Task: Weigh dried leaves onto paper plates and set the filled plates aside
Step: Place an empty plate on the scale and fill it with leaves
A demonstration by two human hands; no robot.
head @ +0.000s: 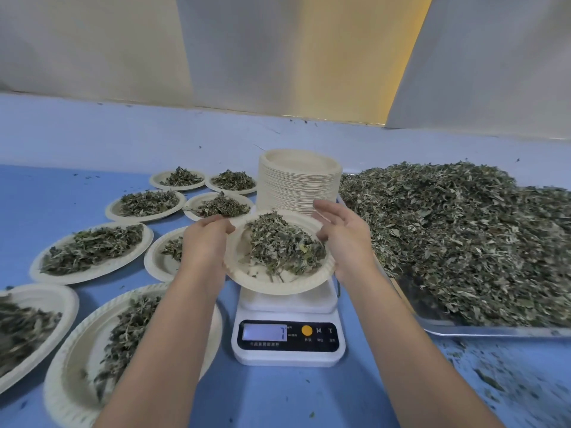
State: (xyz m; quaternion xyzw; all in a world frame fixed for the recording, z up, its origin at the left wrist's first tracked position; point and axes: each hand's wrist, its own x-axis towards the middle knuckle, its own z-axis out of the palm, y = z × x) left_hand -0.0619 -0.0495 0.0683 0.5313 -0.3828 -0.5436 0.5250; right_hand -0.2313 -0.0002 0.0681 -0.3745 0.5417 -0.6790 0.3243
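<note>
A paper plate (262, 281) heaped with dried leaves (284, 247) is tilted just above the white digital scale (289, 341), whose display shows a single digit. My left hand (205, 242) grips the plate's left rim, its fingers curled over the edge. At the right rim, my right hand (343, 234) touches the plate with its fingers spread and nearly straight. A tall stack of empty paper plates (298, 183) stands right behind the scale.
Several filled plates (92, 251) cover the blue table to the left. A large metal tray (494, 330) piled with loose dried leaves (463, 236) fills the right side. Leaf crumbs lie scattered at the front right. A pale wall rises behind the table.
</note>
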